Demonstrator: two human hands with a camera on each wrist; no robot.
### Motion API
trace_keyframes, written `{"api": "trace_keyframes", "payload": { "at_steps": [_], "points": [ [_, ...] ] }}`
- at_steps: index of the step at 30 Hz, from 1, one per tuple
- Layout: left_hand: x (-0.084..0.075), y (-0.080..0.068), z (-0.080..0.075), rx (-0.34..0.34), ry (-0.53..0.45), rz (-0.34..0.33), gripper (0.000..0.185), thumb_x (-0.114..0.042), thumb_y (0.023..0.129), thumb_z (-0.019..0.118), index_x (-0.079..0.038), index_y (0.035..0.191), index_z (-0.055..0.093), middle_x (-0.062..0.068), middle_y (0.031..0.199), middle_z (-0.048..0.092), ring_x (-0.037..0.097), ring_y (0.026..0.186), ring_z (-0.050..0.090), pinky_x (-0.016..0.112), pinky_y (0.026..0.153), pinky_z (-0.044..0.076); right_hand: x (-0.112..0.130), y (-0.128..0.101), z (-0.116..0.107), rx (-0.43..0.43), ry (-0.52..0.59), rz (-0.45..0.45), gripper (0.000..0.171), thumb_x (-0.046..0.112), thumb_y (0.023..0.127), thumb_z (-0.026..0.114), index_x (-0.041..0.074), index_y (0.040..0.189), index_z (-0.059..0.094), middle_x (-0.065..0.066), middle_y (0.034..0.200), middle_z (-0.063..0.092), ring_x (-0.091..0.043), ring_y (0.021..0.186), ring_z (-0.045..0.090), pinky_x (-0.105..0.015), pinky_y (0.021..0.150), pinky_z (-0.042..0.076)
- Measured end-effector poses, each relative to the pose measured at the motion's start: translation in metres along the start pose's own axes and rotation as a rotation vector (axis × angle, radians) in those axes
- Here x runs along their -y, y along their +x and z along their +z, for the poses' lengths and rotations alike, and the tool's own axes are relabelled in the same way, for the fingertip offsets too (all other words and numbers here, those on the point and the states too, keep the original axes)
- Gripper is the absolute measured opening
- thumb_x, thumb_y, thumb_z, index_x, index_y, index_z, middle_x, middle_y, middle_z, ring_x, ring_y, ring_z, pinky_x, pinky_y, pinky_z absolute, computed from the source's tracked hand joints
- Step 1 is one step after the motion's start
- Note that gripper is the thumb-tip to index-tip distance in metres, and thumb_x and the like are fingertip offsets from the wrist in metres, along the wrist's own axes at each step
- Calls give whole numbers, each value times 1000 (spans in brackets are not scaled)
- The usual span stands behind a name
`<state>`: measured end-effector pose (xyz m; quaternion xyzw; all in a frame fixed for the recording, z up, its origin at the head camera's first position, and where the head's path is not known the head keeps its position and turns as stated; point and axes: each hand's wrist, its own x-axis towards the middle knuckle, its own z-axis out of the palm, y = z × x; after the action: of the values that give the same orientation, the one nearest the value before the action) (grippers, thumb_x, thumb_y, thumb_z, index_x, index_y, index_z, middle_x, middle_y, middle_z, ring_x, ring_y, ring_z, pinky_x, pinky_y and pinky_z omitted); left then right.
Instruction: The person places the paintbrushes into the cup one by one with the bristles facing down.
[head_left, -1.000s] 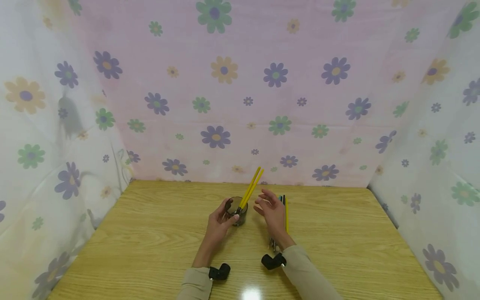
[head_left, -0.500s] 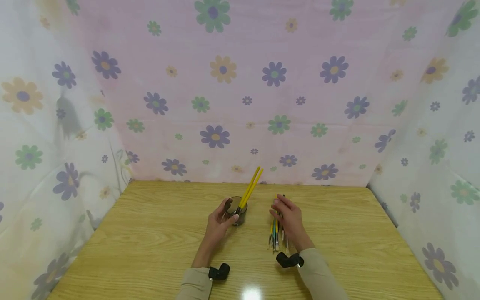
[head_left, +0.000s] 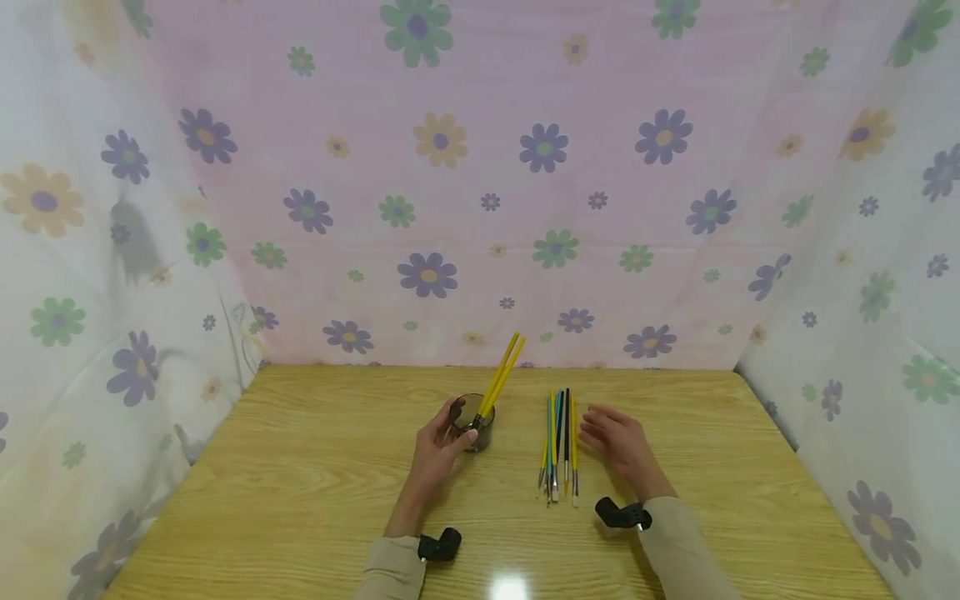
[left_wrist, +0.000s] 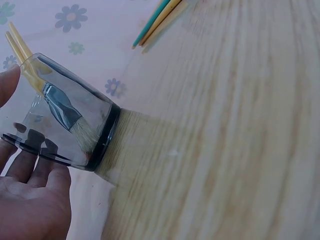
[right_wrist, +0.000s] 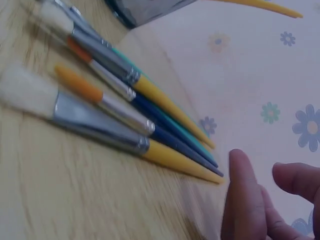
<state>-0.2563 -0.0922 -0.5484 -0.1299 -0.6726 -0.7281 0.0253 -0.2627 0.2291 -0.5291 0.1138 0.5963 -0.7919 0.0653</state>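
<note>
On the wood-grain table [head_left: 315,467], near its middle, stands a small round glass cup [head_left: 474,427] of clear, smoky-tinted glass with a darker band at its base. The left hand [head_left: 438,446] holds the cup, fingers and thumb curled round its curved wall; the left wrist view shows fingertips [left_wrist: 30,167] pressed against the glass. Two slender yellow-handled brushes [head_left: 501,377] lean inside, handles rising up and to the right above the rim; through the glass one flat, pale bristle head [left_wrist: 82,137] with a metal ferrule is seen resting near the bottom.

Just right of the cup, apart from it, a row of paintbrushes [head_left: 558,446] lies flat on the table, roughly parallel, bristles toward the person. Handles are yellow, teal, blue and black, thin and tapering; the right wrist view shows shiny silver ferrules [right_wrist: 102,127], one broad flat white bristle head, one rounded orange tip.

The right hand [head_left: 618,442] rests beside the row on its right, holding nothing, fingers relaxed and lightly extended toward the brushes; whether fingertips touch the nearest handle cannot be told. Both wrists carry black mounts [head_left: 438,546] over beige sleeves. Thin floral fabric [head_left: 525,208], softly creased, walls the table on three sides.
</note>
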Motion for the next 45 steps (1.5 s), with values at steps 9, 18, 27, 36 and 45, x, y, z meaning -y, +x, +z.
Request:
{"api": "trace_keyframes", "payload": {
  "at_steps": [9, 18, 27, 36, 45],
  "points": [
    [-3, -1, 0, -6, -15, -15, 72, 0, 95, 69, 3, 157, 31, 24, 165, 23, 33, 153, 24, 41, 122, 25, 1, -2, -5, 27, -203, 46, 51, 6, 102, 61, -17, 144, 43, -16, 111, 72, -15, 90, 73, -32, 82, 63],
    [-5, -3, 2, -6, -17, -27, 71, -1, 95, 69, 1, 157, 33, 23, 166, 21, 34, 154, 23, 43, 122, 25, 3, -8, 9, -30, -456, -35, 48, 0, 92, 70, -17, 134, 53, -31, 119, 64, -20, 87, 72, -34, 75, 64],
    [-4, -2, 2, -14, -16, -43, 70, 0, 95, 69, 0, 156, 35, 23, 165, 23, 33, 154, 23, 43, 122, 25, -2, -1, 15, -117, -596, -69, 41, -3, 83, 79, -12, 120, 63, -20, 104, 66, -20, 81, 67, -31, 68, 63],
    [-2, -1, 2, -16, -41, -40, 70, 1, 95, 69, -1, 157, 36, 22, 166, 23, 32, 154, 23, 42, 123, 24, 3, -6, 11, -118, -638, -99, 34, 0, 85, 78, -14, 113, 65, -21, 97, 68, -18, 73, 69, -32, 65, 63],
    [1, -1, 0, -15, -25, -41, 71, -1, 95, 69, 0, 157, 34, 21, 166, 23, 31, 154, 24, 42, 122, 25, 1, -5, 11, -136, -795, -157, 41, 5, 75, 86, -9, 109, 68, -20, 100, 68, -25, 86, 66, -35, 71, 60]
  ]
}}
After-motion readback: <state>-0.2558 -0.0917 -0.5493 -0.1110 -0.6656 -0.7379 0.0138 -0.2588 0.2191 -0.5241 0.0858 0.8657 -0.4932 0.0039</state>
